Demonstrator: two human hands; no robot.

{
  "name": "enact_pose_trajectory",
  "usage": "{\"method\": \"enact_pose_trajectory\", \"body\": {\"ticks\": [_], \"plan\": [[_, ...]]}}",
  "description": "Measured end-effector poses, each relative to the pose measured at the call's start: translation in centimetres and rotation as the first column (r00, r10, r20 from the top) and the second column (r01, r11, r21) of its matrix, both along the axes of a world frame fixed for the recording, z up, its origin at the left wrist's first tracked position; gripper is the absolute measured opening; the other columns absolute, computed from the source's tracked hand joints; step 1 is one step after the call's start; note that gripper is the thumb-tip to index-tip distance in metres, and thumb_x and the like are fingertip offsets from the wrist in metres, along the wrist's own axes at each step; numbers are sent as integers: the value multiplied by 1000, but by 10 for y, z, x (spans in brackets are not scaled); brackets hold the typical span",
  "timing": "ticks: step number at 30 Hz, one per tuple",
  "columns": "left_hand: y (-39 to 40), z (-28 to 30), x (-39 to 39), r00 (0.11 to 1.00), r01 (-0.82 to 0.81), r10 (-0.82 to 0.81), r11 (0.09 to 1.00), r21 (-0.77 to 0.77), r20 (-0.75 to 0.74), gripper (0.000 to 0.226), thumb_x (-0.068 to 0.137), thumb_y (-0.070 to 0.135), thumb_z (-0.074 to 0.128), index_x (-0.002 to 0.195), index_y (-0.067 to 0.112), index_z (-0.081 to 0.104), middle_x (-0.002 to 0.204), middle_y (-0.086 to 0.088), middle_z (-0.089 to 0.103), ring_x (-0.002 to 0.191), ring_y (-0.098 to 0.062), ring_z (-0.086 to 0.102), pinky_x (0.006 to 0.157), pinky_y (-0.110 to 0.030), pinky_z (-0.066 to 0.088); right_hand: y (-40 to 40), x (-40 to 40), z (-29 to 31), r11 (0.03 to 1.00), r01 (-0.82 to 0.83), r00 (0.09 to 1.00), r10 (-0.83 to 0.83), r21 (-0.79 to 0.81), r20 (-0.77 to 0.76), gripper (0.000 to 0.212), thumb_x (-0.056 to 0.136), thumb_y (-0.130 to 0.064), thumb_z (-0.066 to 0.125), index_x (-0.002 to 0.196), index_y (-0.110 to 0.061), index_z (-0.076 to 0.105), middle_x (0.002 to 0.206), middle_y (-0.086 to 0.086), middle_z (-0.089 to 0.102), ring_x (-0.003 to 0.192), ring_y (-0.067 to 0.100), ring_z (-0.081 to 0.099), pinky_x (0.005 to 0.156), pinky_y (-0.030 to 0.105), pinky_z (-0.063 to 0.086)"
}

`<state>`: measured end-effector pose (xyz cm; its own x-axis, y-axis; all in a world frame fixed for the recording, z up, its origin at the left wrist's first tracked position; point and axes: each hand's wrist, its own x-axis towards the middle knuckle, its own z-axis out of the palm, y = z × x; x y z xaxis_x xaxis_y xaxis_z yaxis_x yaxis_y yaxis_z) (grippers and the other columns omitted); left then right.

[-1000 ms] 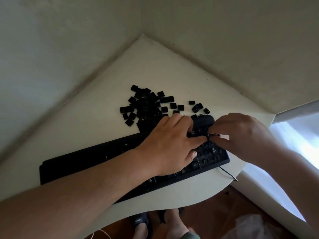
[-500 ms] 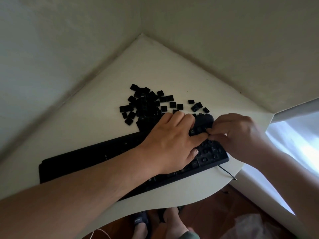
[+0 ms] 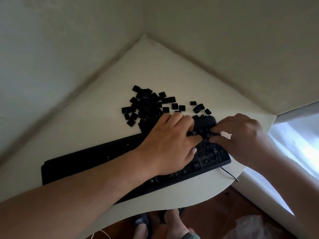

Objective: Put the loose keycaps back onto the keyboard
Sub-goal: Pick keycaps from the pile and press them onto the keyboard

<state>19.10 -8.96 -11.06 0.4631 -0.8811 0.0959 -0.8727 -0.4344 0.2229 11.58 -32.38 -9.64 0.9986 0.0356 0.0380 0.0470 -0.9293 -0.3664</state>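
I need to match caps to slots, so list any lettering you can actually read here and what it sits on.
No text reads with certainty.
Loose keycaps: faint white legends on a few, too small and blurred to read.
Keyboard: tiny white marks on mounted keys, unreadable; an arrow shape shows on one key near the front edge.
Slipper under the table: a short white print, too blurred to read.

My left hand [image 3: 170,144] covers the middle of the flat black plastic keyboard [image 3: 96,157], and I can't tell what the right hand [image 3: 241,137] fingers [image 3: 215,139] pinch. Legends on the loose black keycaps [image 3: 148,106] are too small to read. Both forearms run off frame.
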Motion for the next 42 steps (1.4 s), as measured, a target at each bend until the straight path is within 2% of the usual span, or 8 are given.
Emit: {"method": "enact_pose_trajectory", "body": {"ticks": [1,6,15,19,26,28,32,42], "plan": [[2,-1,2,1000,1,-1,1000,-8,1,34,98,45,49,120,33,71,116,0,52,113,-22,45,99,-44,39,2,-2,0,998,54,998,-54,10,-8,20,72,-21,91,88,-22,80,85,-10,72,73,11,54,71,13,40],[6,-6,8,999,44,-44,999,-29,-3,32,97,44,55,120,33,73,118,0,53,114,-23,46,99,-45,41,15,-9,1,978,204,979,-204,37,13,19,69,-32,90,80,-20,79,79,-5,63,68,13,53,65,17,36],[7,-5,7,999,52,-52,998,-33,2,34,97,45,53,121,32,73,118,-1,53,114,-24,46,99,-47,43,33,-6,8,952,294,953,-299,-85,-49,13,72,-30,84,71,-24,73,69,-6,62,62,17,58,57,33,53],[7,-5,7,999,48,-48,998,-38,7,35,98,45,52,125,34,72,118,0,53,114,-24,46,99,-46,42,40,4,16,867,498,842,-484,-2,-238,10,70,-37,78,72,-31,71,72,-12,68,74,13,63,68,29,55],[5,-4,6,998,57,-56,997,-48,11,36,97,45,54,126,31,72,116,-1,53,111,-23,46,95,-47,44,32,-6,19,660,714,695,-623,234,-359,9,72,-33,84,71,-31,76,62,-15,69,67,7,63,60,22,44],[4,-4,6,998,59,-59,997,-52,13,36,97,45,53,124,32,73,115,-1,53,111,-23,46,94,-45,43,36,-10,17,671,709,697,-622,217,-356,9,73,-35,84,72,-33,75,64,-21,67,69,4,63,61,22,44],[1,-3,5,998,62,-61,997,-44,6,34,98,46,51,121,33,72,115,1,51,113,-23,44,96,-45,43,47,-6,18,749,651,744,-599,122,-297,12,75,-36,81,69,-34,70,65,-17,66,71,0,60,60,18,42],[0,-3,3,998,58,-58,998,-29,13,39,97,46,47,126,31,68,119,2,51,116,-21,41,100,-43,41,53,1,15,811,583,772,-572,-49,-277,20,70,-39,76,63,-27,62,67,-7,65,70,14,60,63,31,54]]}}
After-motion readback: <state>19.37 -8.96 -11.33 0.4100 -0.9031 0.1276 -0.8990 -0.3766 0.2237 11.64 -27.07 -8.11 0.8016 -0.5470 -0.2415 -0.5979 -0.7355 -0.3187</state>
